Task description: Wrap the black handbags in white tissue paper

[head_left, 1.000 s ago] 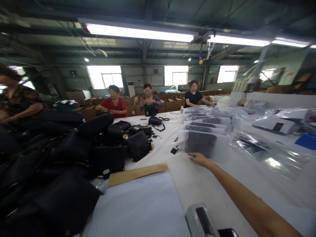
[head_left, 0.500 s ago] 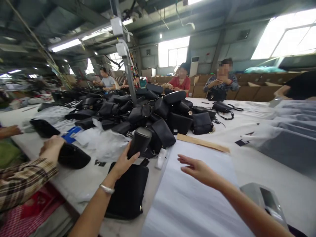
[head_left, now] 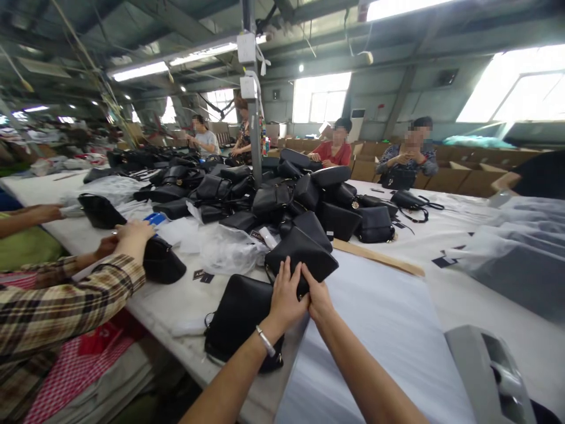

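Lower middle of frame: lift wrists clear of second handbag [head_left: 238, 315], flat on bench [head_left: 161, 302]. Just below centre: grasping tilted black handbag [head_left: 304, 250] with fingers of left hand [head_left: 286, 298] and right hand [head_left: 320, 298], close together at near side; better spread wider for even support. Farther, mid-frame: avoid scuffing against handbag pile [head_left: 271, 203].

A grey post [head_left: 255, 141] carries two white boxes [head_left: 246, 48], one above the other, and lit tube lamps [head_left: 410, 8] hang overhead. Toward the far wall — below bright windows [head_left: 322, 99] — runs a row of cardboard boxes [head_left: 445, 178], a pale-green bundle [head_left: 477, 141] showing above it. Near these are a person in red [head_left: 339, 153] and another in a patterned top [head_left: 383, 167]; a plaid sleeve [head_left: 97, 299] fills the near left.
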The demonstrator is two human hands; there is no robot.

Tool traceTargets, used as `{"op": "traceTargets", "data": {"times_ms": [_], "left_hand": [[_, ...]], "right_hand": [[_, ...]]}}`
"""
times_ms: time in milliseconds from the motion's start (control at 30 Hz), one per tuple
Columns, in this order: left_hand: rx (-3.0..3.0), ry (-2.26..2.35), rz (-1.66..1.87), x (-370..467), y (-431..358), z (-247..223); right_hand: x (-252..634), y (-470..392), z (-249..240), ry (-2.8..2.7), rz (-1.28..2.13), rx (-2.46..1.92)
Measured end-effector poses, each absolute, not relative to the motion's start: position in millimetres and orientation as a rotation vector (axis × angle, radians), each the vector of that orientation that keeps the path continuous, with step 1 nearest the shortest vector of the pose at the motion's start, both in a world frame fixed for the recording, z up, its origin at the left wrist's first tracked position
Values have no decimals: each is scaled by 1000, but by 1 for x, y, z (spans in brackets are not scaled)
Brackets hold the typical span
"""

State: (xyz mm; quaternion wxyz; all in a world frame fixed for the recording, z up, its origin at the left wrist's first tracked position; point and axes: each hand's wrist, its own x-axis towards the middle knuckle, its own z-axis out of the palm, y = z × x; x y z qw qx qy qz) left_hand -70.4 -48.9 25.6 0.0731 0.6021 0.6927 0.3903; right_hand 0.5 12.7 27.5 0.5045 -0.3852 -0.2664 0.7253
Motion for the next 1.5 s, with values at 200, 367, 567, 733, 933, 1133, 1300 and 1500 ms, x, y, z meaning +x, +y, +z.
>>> {"op": "traceTargets", "data": {"times_ms": [200,367,567,733,933,1133,1300,1500], "left_hand": [[1537,1812,1829,-126,-63,61],[1306,1443,1855,-135,-40,91],[856,554,999,-60,-42,70],[506,326,574,-33,-89,26],[873,836,574,-56,-110,32],[1532,1352,500,-57,-84,66],[1745,1528,410,-52,-69,60],[1832,1596,205,-52,-72,41]], "right_hand": [[67,16,59,-743,1680,-963],[135,4,105,-740,1708,-1036],[194,-13,118,-601,1845,-1158],[248,-25,92,-527,1861,-1256],[280,-47,45,-475,1956,-1416],[276,-35,31,-634,1859,-1312],[286,-31,21,-704,1710,-1256],[289,-54,11,-733,1694,-1175]]}}
